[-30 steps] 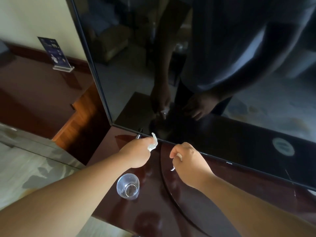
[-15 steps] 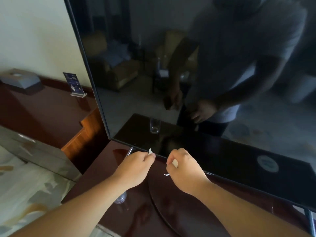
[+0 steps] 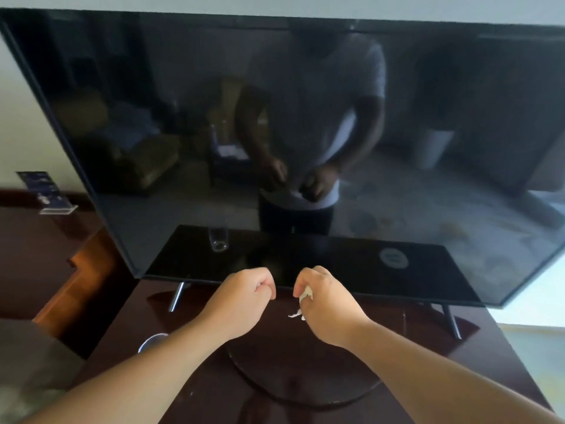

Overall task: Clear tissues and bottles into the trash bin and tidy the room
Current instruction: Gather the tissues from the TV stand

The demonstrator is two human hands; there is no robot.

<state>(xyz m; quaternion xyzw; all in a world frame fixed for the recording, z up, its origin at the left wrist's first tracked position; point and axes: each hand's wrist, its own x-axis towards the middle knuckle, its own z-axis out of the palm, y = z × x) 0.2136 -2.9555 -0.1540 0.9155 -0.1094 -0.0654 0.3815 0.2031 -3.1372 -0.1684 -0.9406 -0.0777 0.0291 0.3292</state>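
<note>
My left hand [image 3: 244, 298] and my right hand [image 3: 327, 304] hover close together over the dark wooden TV cabinet [image 3: 428, 356], just in front of the screen's lower edge. My right hand pinches a white tissue scrap [image 3: 305, 293], and a thin shred hangs below its fingers. My left hand is curled into a fist; only a pale sliver of its tissue scrap [image 3: 260, 284] shows between the fingers. A clear glass cup [image 3: 151, 341] stands on the cabinet at the left, mostly hidden behind my left forearm.
A large black TV [image 3: 305, 133] fills the view, with metal feet [image 3: 177, 296] on the cabinet. A round dark swivel plate [image 3: 305, 381] lies under my wrists. A blue sign card [image 3: 44, 191] stands on the lower desk to the left.
The view has tilted up and shifted right. Both hands drew back and closer together, and the tissue scrap in my left hand is now almost fully tucked into the fist.
</note>
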